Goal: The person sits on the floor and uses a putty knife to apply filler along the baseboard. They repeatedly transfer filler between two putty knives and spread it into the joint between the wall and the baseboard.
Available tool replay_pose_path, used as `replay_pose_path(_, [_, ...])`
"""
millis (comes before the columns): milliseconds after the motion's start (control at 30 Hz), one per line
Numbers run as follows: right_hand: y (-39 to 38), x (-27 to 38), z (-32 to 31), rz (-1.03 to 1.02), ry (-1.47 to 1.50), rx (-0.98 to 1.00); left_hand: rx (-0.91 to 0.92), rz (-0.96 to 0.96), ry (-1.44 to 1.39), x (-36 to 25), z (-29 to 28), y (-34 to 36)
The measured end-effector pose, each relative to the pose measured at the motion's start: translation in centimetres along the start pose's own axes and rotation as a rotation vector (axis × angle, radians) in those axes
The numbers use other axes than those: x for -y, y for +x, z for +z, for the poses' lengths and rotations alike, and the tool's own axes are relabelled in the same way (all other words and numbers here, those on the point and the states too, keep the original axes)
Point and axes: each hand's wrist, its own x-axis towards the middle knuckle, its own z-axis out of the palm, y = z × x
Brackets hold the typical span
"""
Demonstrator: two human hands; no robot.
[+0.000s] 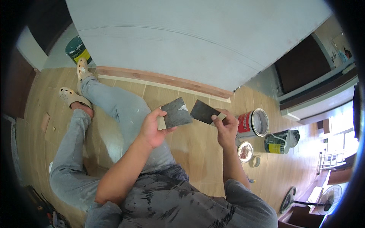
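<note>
My left hand (153,128) is closed on the pale edge of a flat, dark grey putty scraper (176,113). A smear of white paste sits near the upper right corner of its blade. In my right hand (227,128) is a second, narrower dark putty scraper (203,111), pinched at its pale strip between thumb and fingers. The two blades are held up side by side in front of my body, close together with a small gap between them. Some of my fingers are hidden behind the blades.
A large grey-white panel (182,41) with a wooden base strip (163,80) stands ahead. To the right are a red-labelled can (245,124), its smeared lid (245,146), a tape roll (255,161) and a green pail (276,143). Another green bucket (77,49) stands by my foot.
</note>
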Motion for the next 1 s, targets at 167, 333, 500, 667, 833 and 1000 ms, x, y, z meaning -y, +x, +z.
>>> replay_pose_path(167, [-0.2, 4.3, 3.2, -0.483, -0.257, 0.025, -0.07, 0.092, -0.11, -2.5, 3.1, -3.4])
replay_pose_path(333, [-0.6, 5.8, 4.1, -0.705, -0.285, 0.095, 0.04, 0.107, -0.18, -3.7, 2.9, -5.4])
replay_pose_path(500, [-0.7, 6.2, 3.4, -0.921, -0.357, 0.097, 0.18, 0.078, -0.176, -3.6, 1.4, -6.4])
replay_pose_path(667, [-1.4, 6.1, 1.5, -0.988, -0.543, 0.148, 0.26, 0.099, -0.239, -3.5, 2.4, -8.0])
replay_pose_path(833, [-1.9, 5.7, 0.1, -0.434, -0.063, -0.131, 0.362, 0.167, -0.179, -4.8, 3.9, -10.4])
replay_pose_path(1000, [-2.5, 6.6, 1.9, 0.235, 1.184, -0.038, 0.286, 0.017, -0.093, -3.1, 4.5, -11.7])
